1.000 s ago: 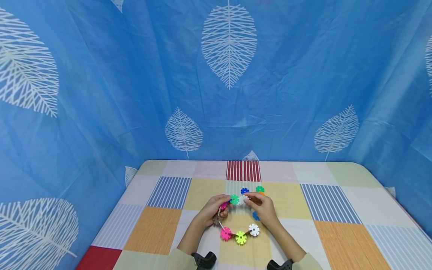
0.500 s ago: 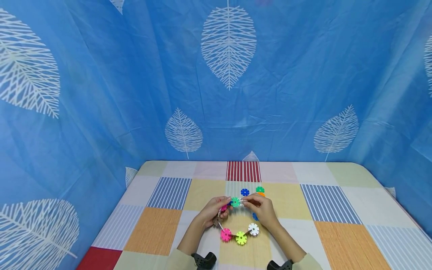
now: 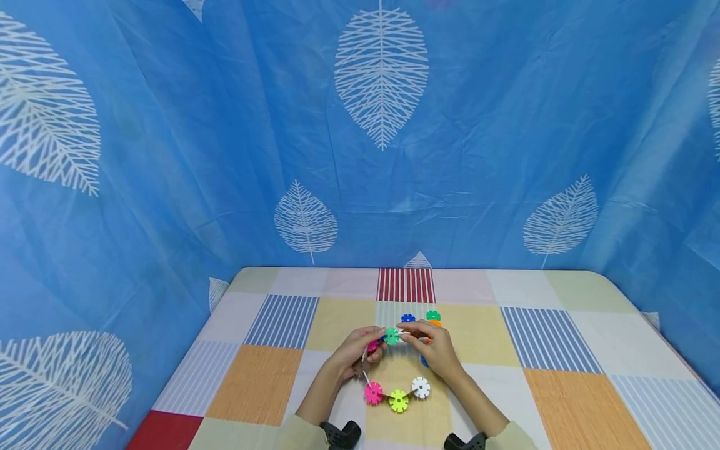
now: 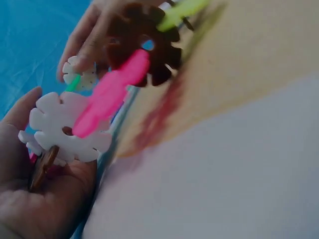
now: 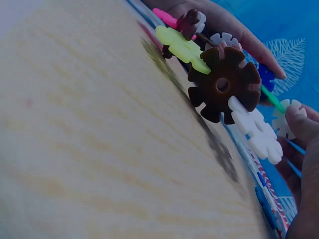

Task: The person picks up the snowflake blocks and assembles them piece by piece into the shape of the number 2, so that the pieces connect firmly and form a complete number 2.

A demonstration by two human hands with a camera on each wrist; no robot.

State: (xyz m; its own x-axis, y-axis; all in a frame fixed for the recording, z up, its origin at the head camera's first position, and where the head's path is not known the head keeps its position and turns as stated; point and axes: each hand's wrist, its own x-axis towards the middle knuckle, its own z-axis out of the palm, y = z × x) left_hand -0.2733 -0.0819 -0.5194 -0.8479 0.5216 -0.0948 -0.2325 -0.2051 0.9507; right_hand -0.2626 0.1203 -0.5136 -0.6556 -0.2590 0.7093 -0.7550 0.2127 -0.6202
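Notched plastic snowflake discs are linked into a curved chain, and my left hand pinches one end near a blue disc. The green disc sticks out from that end toward the right. With thumb and fingers my right hand pinches a white disc, which meets the green disc's edge; how deep the slots sit I cannot tell. The chain's other end hangs in front, with a pink disc, a yellow disc, a brown disc and a white end disc.
Behind the right hand lie loose discs: a dark blue one, a green one, an orange one and a blue one, partly covered. A patchwork cloth covers the table. Blue leaf-print curtains enclose it.
The white disc in my right hand has turned from face-on to edge-on and come against the green disc. The hanging chain end has shifted slightly left and nearer. My left hand stays nearly still.
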